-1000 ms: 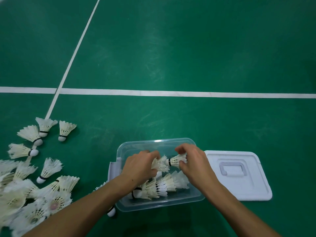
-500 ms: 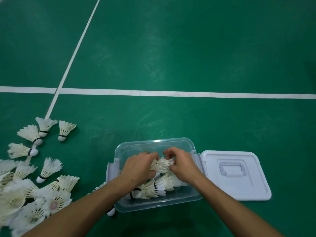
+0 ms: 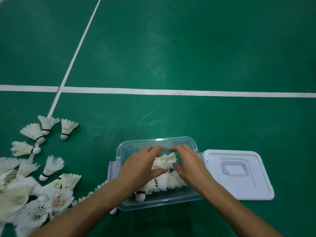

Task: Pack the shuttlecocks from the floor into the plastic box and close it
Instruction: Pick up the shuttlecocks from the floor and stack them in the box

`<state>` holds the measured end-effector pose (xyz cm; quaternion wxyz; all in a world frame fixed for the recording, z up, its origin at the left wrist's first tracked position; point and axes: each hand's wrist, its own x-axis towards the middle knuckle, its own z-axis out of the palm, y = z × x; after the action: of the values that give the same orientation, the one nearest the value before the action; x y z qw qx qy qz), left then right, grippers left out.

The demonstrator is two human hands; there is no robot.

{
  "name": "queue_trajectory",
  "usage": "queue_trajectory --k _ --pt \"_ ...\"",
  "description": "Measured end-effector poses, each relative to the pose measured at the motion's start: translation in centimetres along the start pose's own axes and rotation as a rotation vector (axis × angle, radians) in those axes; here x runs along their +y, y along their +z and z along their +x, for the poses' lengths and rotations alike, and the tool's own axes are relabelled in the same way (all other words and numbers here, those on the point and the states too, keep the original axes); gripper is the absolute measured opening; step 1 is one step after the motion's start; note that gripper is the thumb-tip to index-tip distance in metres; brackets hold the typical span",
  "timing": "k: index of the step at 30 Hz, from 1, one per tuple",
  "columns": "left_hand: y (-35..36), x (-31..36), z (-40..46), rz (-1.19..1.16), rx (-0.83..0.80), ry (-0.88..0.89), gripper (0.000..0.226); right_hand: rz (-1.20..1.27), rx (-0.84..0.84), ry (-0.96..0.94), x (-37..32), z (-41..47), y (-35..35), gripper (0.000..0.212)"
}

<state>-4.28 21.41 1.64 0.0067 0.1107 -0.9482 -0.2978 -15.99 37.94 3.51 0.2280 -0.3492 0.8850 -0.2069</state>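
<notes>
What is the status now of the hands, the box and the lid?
Left hand and right hand open, pressing shuttlecocks into plastic box. Lid off, right of box. Many loose shuttlecocks remain left.

One head-worn wide-angle view looks forward and steeply down, close over the green court floor (image 3: 188, 48).
</notes>
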Motion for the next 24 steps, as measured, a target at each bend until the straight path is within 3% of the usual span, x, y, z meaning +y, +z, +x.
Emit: queue_trajectory --k 5,7,16,21,24 --pt "-3.2 0.8 1.2 -0.365 0.085 0.148 0.086 0.566 -0.229 -0.046 -1.3 -1.6 -2.0 0.043" --pt "-3.5 1.0 1.8 -0.423 0.106 0.168 0.089 0.676 -0.262 -0.042 -1.8 -2.1 -2.1 0.044" --pt "-2.1 0.7 2.2 -0.465 0.147 0.191 0.065 0.612 -0.175 -0.104 -1.5 -1.6 -2.0 0.029" --pt "-2.1 -0.2 1.2 -0.505 0.261 0.041 0.024 0.57 -0.093 -0.042 0.3 -2.4 -1.9 0.047" --pt "-1.2 -1.4 1.1 -0.412 0.157 -0.066 0.019 0.402 0.056 -0.005 1.8 -3.0 -2.3 0.052"
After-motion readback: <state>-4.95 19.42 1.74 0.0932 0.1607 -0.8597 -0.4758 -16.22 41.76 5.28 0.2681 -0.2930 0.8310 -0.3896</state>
